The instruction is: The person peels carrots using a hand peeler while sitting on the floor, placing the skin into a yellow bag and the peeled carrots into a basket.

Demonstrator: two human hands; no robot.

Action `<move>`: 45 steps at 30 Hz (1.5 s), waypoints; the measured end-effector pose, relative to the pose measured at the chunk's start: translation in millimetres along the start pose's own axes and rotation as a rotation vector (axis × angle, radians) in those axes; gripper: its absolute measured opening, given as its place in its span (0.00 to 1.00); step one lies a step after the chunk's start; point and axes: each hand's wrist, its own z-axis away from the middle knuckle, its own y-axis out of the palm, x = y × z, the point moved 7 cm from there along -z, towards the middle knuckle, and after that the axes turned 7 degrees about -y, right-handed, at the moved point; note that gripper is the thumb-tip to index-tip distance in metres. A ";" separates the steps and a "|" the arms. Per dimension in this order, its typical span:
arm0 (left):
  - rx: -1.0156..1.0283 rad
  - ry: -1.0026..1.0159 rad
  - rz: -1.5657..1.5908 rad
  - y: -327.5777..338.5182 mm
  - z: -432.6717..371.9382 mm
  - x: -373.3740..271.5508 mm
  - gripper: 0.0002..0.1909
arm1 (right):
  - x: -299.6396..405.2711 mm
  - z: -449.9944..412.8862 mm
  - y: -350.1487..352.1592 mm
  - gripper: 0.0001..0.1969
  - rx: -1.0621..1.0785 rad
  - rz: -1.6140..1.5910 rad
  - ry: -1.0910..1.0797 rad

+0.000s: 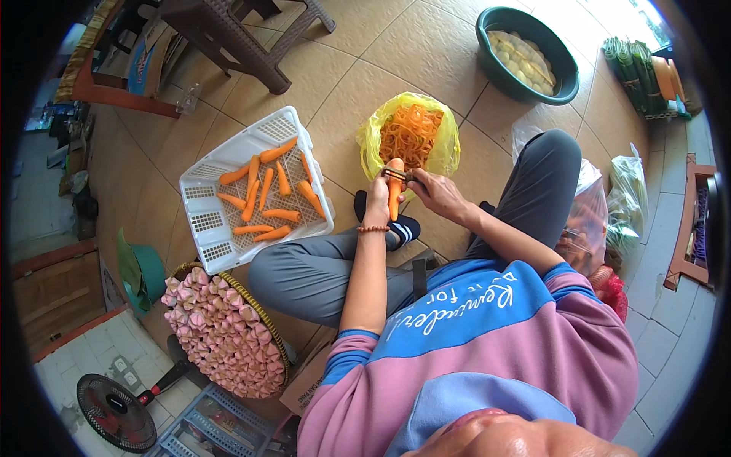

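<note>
A carrot (394,197) is gripped in my left hand (377,197), its thick end pointing away from me. Across its upper part lies the blade of a vegetable peeler (397,174), whose dark handle is in my right hand (440,193). Just beyond both hands, a yellow plastic bag (451,143) stands on the floor with its mouth spread. Orange carrot peelings (412,134) are heaped in it. To the left, a white plastic crate (200,251) with lattice sides holds several carrots (251,200) whose surfaces look smooth.
A green tub (485,51) holds pale potatoes under water at upper right. Filled plastic bags (588,211) stand beside my right leg. A brown stool (228,34) is at the top, with a basket of pink wrapped pieces (228,337) at lower left, near a fan (117,408).
</note>
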 end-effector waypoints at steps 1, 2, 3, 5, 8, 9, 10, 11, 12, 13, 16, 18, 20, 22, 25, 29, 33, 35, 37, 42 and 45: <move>0.000 0.000 -0.002 -0.9 -1.2 0.3 0.15 | -4.7 -1.1 2.2 0.11 -0.002 0.000 0.000; 0.015 0.005 -0.001 -1.3 -2.0 0.4 0.15 | -10.5 -5.3 2.9 0.11 -0.001 0.023 -0.005; 0.027 0.009 0.000 -3.1 -3.1 0.6 0.15 | -15.9 -11.4 3.5 0.11 0.001 0.043 -0.012; 0.009 0.010 -0.012 -3.2 -1.5 2.0 0.15 | -28.4 -24.5 -1.0 0.11 0.012 0.084 0.021; 0.037 0.002 -0.001 13.2 5.2 -1.1 0.16 | -72.3 -27.8 -4.3 0.14 0.000 0.098 0.264; 0.061 -0.003 0.035 12.3 6.9 -1.0 0.16 | -68.0 -27.7 -5.1 0.14 0.005 0.095 0.259; 0.056 0.000 0.038 8.9 6.5 -2.0 0.16 | -64.2 -25.1 -6.8 0.14 -0.009 0.050 0.264; 0.024 -0.014 0.030 4.5 6.0 -2.6 0.16 | -59.8 -22.1 -7.7 0.14 -0.024 0.004 0.269; -0.004 -0.029 0.026 0.6 4.2 -0.6 0.17 | -51.9 -19.0 -7.3 0.14 -0.024 -0.012 0.245; -0.004 -0.031 0.029 -1.4 2.0 0.3 0.17 | -41.7 -14.2 -7.9 0.14 -0.021 -0.010 0.247; 0.009 0.002 -0.043 -5.1 -2.7 -0.5 0.18 | -7.4 -7.4 -4.1 0.12 -0.011 -0.003 0.001; 0.030 -0.006 -0.035 -6.9 -4.0 2.4 0.18 | -23.3 -15.4 -3.9 0.13 0.017 0.022 0.119; 0.100 -0.067 0.025 2.5 -1.2 4.0 0.19 | -52.1 -21.5 -7.8 0.14 0.050 0.126 0.283; 0.123 -0.072 0.031 8.8 4.0 0.7 0.20 | -67.3 -19.0 -10.2 0.15 0.033 0.086 0.305; 0.129 -0.086 0.044 6.1 2.7 -0.2 0.20 | -55.0 -12.4 -8.6 0.15 -0.102 0.011 0.228; 0.110 -0.022 -0.017 -5.3 -2.5 -0.4 0.20 | -12.0 -6.7 -3.0 0.14 0.019 -0.028 0.115; 0.203 -0.102 0.044 7.7 3.0 2.1 0.20 | -56.7 -15.2 -9.6 0.14 0.000 0.121 0.292; 0.161 -0.079 -0.038 16.6 8.2 -1.2 0.20 | -77.3 -10.8 -10.6 0.15 -0.042 -0.003 0.335; 0.086 -0.023 -0.080 4.1 6.9 -2.2 0.20 | -54.6 -8.0 -8.3 0.15 -0.035 -0.054 0.282; 0.131 -0.037 -0.082 -2.8 4.2 -0.2 0.18 | -22.7 -6.9 -6.9 0.14 -0.011 -0.007 0.165; 0.266 -0.112 -0.003 13.1 11.8 0.1 0.18 | -61.1 -10.3 -9.8 0.15 -0.015 0.158 0.285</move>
